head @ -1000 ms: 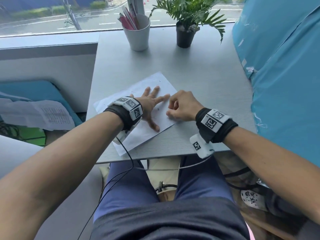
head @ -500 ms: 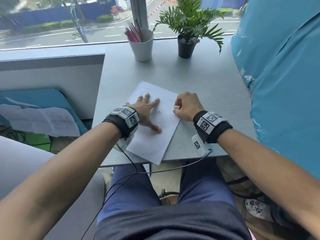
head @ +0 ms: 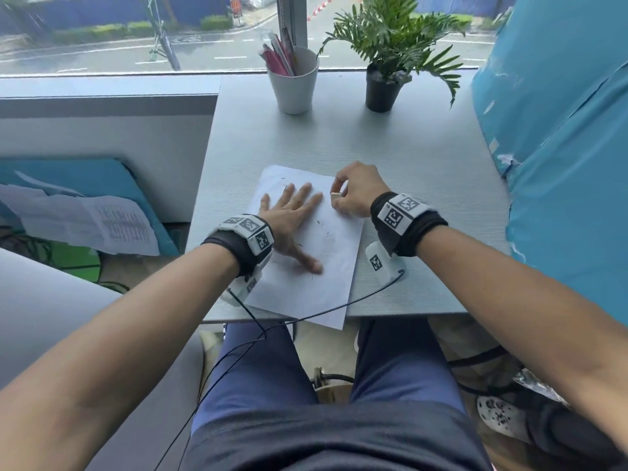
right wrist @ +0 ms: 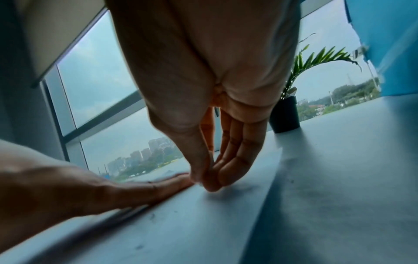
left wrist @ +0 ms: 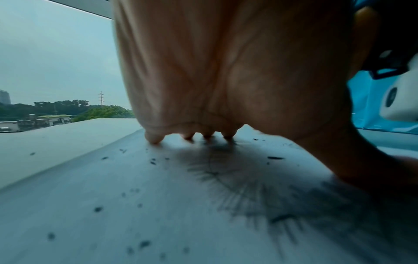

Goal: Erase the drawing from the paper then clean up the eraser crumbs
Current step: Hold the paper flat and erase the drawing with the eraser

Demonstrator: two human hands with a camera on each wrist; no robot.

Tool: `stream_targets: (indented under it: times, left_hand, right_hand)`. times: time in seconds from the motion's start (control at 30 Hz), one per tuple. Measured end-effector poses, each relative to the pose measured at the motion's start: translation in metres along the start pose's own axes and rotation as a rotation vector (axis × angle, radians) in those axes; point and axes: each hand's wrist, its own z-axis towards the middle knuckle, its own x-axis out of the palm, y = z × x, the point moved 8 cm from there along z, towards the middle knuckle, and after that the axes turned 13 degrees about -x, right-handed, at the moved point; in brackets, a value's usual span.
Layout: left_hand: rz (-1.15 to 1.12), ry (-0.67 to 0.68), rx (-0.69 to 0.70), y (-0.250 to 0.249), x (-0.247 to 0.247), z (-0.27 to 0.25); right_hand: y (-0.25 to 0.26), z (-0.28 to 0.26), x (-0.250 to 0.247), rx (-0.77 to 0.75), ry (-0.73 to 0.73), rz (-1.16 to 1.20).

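No legible words or numbers anywhere. Wrist bands [head: 252,232] and [head: 401,210] carry black-and-white square code markers, patterns only, no characters. White camera unit [head: 382,263] under the right wrist bears one more such marker. Printed sheet [head: 119,224] lying to the left of the table shows dense rows of print, too small to read. Red roadside sign [head: 236,3] outside the window bears a yellow mark, too blurred to read.

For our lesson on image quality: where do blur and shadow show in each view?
Head view: sharp, evenly daylit, edges bowed by the wide lens. Left wrist view: left hand casts a dark shadow over the paper; near crumbs blurred. Right wrist view: right hand and table soft, backlit by the window.
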Motion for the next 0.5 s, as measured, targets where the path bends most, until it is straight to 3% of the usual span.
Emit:
stream_targets:
  times: [0.1, 0.23, 0.4, 0.5]
  left_hand:
    - [0.012, 0.008, -0.015, 0.000, 0.001, 0.001]
    - [0.010, 0.026, -0.024, 0.000, 0.002, 0.000]
    - [0.016, 0.043, -0.051, -0.002, 0.003, -0.002]
    - [0.016, 0.047, -0.049, -0.003, 0.003, -0.001]
  right_hand:
    - [0.000, 0.000, 0.004, 0.040, -0.051, -0.050]
    - [0.025, -0.020, 0.037, -0.083, 0.118, -0.041]
    - [0.001, -0.005, 0.008, 0.028, -0.057, 0.009]
    - [0.023, -0.016, 0.032, -0.094, 0.104, -0.044]
